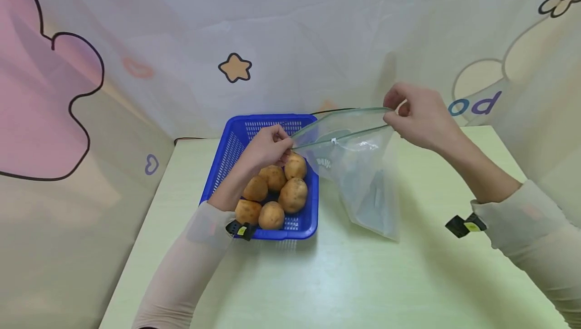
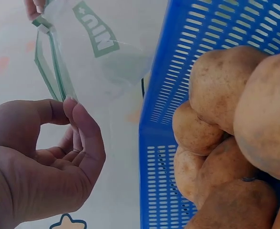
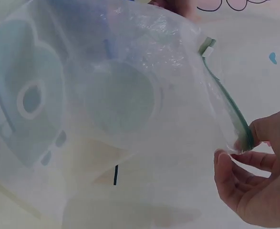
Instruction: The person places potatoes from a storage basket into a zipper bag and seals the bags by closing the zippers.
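In the head view, the left forearm (image 1: 183,268) came in from 7 o'clock and pointed to 1 o'clock, bringing the left hand (image 1: 271,146) just off centre toward 9 o'clock. The right forearm (image 1: 535,248) entered from 4 o'clock and aimed between 10 and 11, with the right hand (image 1: 419,115) between 2 and 3 o'clock. The hands were well apart. The left fingers (image 2: 89,129) pinched at thumb and forefinger, the others curling inward; the right fingers (image 3: 225,174) pinched too, bent at the knuckles.

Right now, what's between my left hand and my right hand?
In the head view, a translucent zip bag spans from your left hand to your right hand.
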{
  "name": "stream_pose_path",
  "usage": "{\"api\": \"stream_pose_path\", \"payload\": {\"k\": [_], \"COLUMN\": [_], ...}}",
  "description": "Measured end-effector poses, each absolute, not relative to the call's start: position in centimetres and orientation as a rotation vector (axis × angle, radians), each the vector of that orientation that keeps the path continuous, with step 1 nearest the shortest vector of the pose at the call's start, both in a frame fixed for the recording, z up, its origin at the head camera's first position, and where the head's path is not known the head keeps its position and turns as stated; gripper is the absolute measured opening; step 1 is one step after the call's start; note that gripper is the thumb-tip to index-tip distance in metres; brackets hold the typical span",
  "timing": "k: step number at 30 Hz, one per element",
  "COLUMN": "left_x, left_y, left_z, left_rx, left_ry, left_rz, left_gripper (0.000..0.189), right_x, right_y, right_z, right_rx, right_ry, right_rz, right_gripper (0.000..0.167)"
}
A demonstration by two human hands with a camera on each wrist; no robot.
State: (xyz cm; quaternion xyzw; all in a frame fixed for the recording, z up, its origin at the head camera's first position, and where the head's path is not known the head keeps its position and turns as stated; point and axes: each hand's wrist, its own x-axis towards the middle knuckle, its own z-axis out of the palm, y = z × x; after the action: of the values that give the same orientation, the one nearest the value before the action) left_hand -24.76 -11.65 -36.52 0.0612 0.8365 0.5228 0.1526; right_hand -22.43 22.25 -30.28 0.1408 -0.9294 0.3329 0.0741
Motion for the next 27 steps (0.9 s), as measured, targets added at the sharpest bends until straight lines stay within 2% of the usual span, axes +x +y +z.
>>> {"api": "stream_pose_path", "payload": {"k": [3,10,17,24,27], "left_x": [-24.8,-24.9,-24.6,-24.5,-24.5], "left_y": [-11.7,-11.9,-11.9,-11.8,-11.8], "left_z": [-36.9,-37.7,-38.0,-38.5,-38.6], "left_rx": [0.147,0.101,0.083,0.082,0.094], "left_ry": [2.378,2.332,2.352,2.373,2.369], "left_rz": [1.482,1.481,1.515,1.535,1.538], "left_gripper": [0.014,0.015,0.014,0.014,0.015], "right_x": [-22.0,-21.6,-21.5,-21.8,-21.9], "right_y": [22.5,22.4,22.6,22.2,21.5], "right_z": [-30.6,-31.4,-31.7,-32.6,-33.3], "right_rx": [0.418,0.410,0.531,0.785,0.853], "right_ry": [-2.792,-2.745,-2.717,-2.722,-2.680], "right_rz": [1.115,1.148,1.181,1.251,1.162], "right_gripper": [0.017,0.024,0.020,0.042,0.031]}}
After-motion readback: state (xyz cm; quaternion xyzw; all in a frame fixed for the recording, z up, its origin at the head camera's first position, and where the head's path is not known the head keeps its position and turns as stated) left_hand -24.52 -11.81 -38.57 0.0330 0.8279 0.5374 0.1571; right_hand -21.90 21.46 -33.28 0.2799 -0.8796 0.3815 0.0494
